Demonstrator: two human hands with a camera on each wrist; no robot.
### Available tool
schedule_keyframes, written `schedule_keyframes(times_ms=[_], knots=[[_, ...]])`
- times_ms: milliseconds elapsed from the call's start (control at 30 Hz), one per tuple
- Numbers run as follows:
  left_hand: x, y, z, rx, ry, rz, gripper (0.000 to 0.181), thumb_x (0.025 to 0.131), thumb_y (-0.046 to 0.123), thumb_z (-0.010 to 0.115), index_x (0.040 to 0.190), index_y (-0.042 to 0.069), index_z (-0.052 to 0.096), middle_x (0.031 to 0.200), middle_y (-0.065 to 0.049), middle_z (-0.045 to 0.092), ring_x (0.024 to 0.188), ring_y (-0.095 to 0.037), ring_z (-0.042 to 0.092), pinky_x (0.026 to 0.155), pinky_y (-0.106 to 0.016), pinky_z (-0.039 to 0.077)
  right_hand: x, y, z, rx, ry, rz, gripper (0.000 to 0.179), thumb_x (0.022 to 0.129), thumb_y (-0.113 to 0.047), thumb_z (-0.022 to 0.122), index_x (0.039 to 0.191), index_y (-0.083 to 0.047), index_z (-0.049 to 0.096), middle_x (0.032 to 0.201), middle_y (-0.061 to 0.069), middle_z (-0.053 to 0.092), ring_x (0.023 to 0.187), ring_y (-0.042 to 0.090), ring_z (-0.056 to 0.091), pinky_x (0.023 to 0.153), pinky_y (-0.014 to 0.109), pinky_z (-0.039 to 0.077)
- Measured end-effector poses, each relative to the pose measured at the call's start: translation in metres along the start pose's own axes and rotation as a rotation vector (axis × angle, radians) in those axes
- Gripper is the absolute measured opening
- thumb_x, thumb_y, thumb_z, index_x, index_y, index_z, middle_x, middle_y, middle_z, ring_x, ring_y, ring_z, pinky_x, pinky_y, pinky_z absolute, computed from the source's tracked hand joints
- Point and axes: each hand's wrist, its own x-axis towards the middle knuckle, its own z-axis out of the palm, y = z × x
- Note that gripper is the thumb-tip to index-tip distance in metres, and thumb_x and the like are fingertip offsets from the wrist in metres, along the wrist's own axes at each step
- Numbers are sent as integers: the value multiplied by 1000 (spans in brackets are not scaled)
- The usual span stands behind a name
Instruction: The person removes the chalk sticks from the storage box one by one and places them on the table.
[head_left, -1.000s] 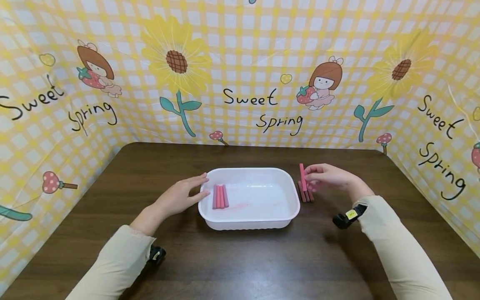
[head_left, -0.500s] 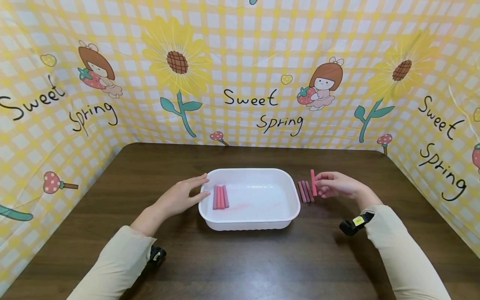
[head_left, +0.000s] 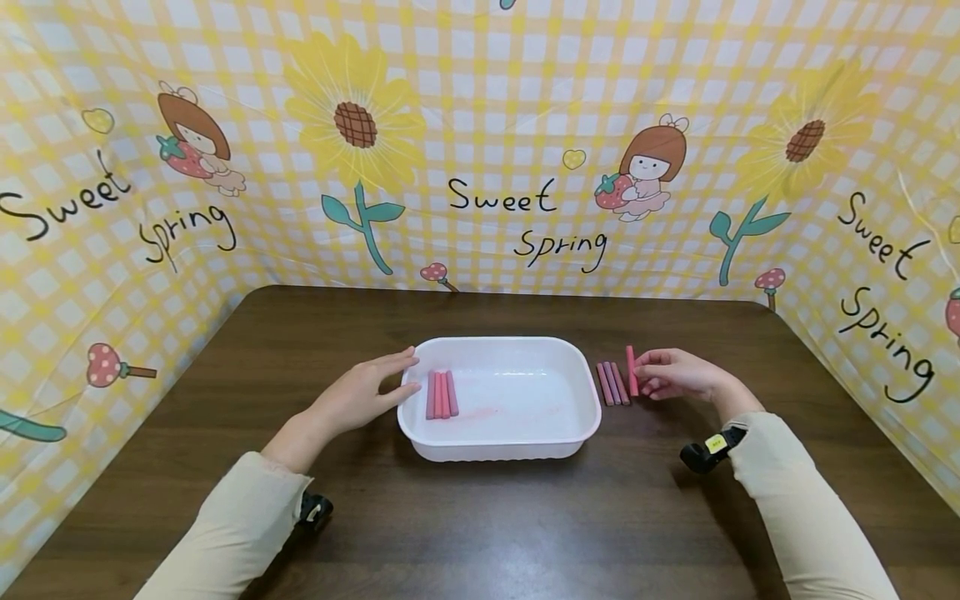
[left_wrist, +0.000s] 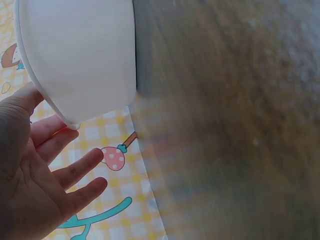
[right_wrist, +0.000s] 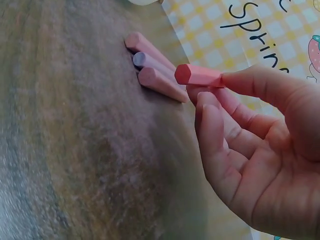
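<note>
My right hand (head_left: 678,373) pinches a bright pink chalk stick (head_left: 632,371) between thumb and fingertips, to the right of the tray. In the right wrist view the flat end of this pink chalk (right_wrist: 190,74) faces the camera. Just left of it, three duller chalk sticks (head_left: 613,383), pinkish and purple, lie side by side on the table. My left hand (head_left: 363,392) rests with extended fingers on the left rim of a white plastic tray (head_left: 498,450). Inside the tray's left part, several pink and mauve chalk sticks (head_left: 442,394) lie in a row.
Faint pink smudges mark the tray's floor. Brown wood-grain table (head_left: 480,533) surrounds the tray. A yellow checked cloth (head_left: 495,125) with printed flowers rises along the back and both sides.
My right hand has carried the pink chalk from above the three table sticks to their right side, then slightly lower. The left hand and tray have stayed put.
</note>
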Motion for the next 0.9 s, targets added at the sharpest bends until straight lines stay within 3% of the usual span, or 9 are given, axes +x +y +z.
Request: schedule_keyframes(times_ms=[500, 900], knots=[[0, 1, -1, -2, 2, 9, 52, 94, 34, 55, 137, 6, 47, 147, -13, 39, 134, -34, 40, 108, -53, 35, 7, 3, 6, -134, 42, 59, 38, 95, -22, 53, 117, 8, 47, 81, -4, 57, 73, 6, 56, 64, 19, 53], [0, 0, -1, 1, 2, 14, 52, 94, 33, 55, 137, 5, 47, 147, -13, 39, 135, -34, 39, 108, -53, 34, 9, 3, 8, -143, 73, 90, 36, 95, -20, 52, 116, 9, 51, 81, -3, 59, 72, 7, 56, 64, 20, 53]])
